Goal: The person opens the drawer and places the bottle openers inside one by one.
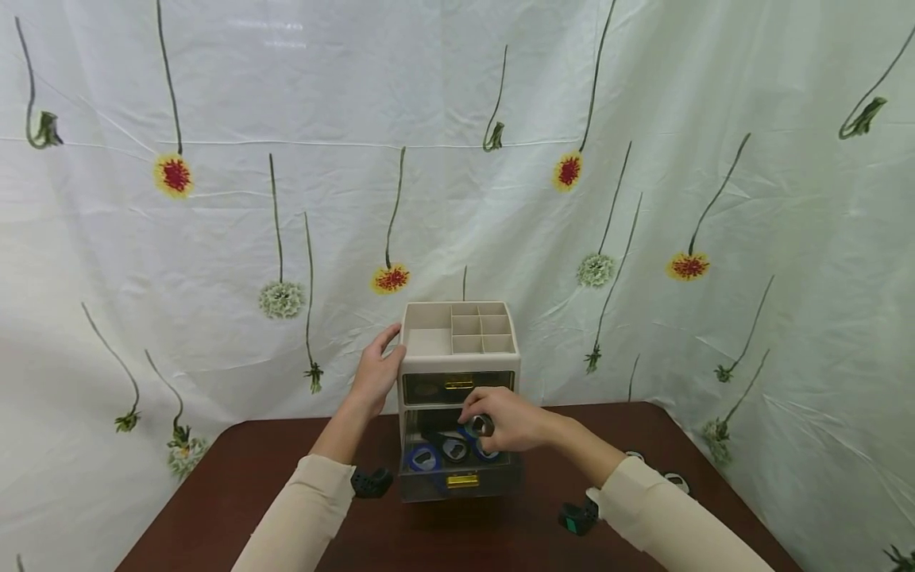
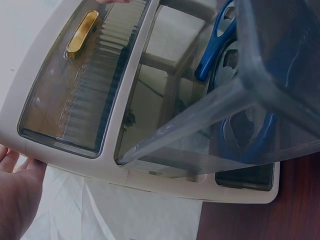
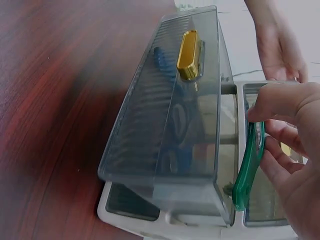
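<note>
A cream desktop organizer (image 1: pixel 460 362) has its see-through lower drawer (image 1: pixel 493 477) pulled out. My left hand (image 1: pixel 376 373) rests against the organizer's upper left side, fingers along the wall. Above the open drawer, my right hand (image 1: pixel 511 421) pinches a green bottle opener (image 3: pixel 245 182) between thumb and fingers, its handle pointing away from the palm. Inside the drawer lie several bottle openers with round heads and metal inserts, among them a blue bottle opener (image 1: pixel 423 457) at the left and a dark bottle opener (image 1: pixel 453 449) beside it.
The upper drawer (image 1: pixel 425 389), with a gold handle, is closed. Compartments divide the organizer's top. On the dark red-brown table (image 1: pixel 286 477), pale round-headed items (image 1: pixel 676 482) lie at the right, partly behind my right sleeve. A flower-print white cloth (image 1: pixel 457 103) hangs behind.
</note>
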The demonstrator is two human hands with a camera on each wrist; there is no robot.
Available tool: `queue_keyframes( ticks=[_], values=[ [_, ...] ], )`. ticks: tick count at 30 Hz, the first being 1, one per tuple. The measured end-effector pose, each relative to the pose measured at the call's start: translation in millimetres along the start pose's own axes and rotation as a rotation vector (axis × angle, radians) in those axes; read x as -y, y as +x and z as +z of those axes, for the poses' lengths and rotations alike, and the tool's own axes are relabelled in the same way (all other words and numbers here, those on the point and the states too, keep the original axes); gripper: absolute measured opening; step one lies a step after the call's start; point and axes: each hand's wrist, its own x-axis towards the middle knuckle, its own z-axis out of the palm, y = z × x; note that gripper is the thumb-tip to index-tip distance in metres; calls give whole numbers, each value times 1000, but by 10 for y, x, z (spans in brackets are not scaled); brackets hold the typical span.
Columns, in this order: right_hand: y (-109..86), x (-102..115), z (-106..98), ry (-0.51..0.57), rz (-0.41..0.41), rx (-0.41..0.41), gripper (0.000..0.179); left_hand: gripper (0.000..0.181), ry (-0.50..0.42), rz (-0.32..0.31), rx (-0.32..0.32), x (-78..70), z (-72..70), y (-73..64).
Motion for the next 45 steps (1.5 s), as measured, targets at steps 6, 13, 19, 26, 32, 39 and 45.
queue_keyframes(
  ticks=[6, 13, 19, 26, 32, 39, 45],
  values=[
    [77, 40, 45, 14, -11, 44, 37, 55, -7, 1, 2, -6, 8, 7],
    [93, 75, 50, 8, 2, 94, 40, 55, 3, 0, -7, 5, 9, 9],
    [72, 66, 13, -7, 2, 78, 43, 56, 6, 4, -11, -4, 5, -9],
    [4, 109, -20, 10, 14, 30, 39, 56, 14, 0, -11, -19, 10, -25],
    [-125, 171, -9, 108, 45, -37, 36, 56, 10, 4, -11, -13, 11, -30],
    [-300, 267, 114, 277, 140, -176, 29, 56, 11, 0, -12, -4, 11, -34],
    [-428, 401, 205, 427, 262, -260, 25, 56, 7, -4, -13, -15, 10, -42]
  ],
)
